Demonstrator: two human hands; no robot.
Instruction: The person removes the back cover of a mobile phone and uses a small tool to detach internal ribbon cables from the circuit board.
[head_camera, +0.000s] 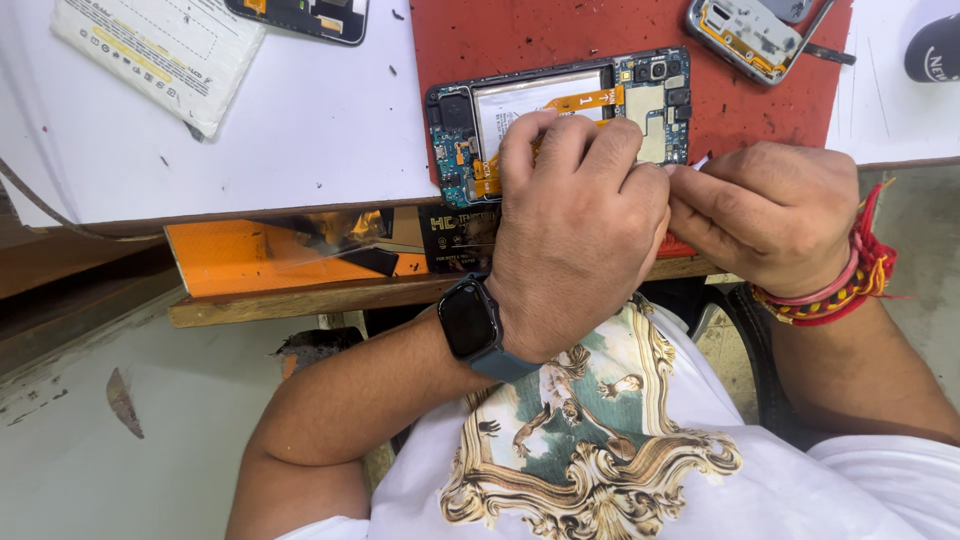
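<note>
The opened phone (560, 120) lies back-off on the red mat (450, 40), near the mat's front edge, with its battery, orange flex cable (590, 100) and boards bare. My left hand (575, 235) rests curled over its lower half, fingertips pressing down around the flex; it pins the phone rather than gripping it. My right hand (765, 215) sits just beside it at the phone's right end, fingers pinched shut on something small and pale that barely shows between them; I cannot tell what it is.

As I judge it, I am in the middle of working on the flex or its connector, one hand steadying while the other handles the small piece. The next move calls for a light, exact touch at the connector, with the phone kept flat.

Farther out, a second stripped phone frame (745, 35) lies at the mat's back right corner, another phone (300, 15) at the white top's back edge, and a pale printed battery pack (160, 55) at its back left. An orange sheet (260, 260) sticks out under the front edge.
</note>
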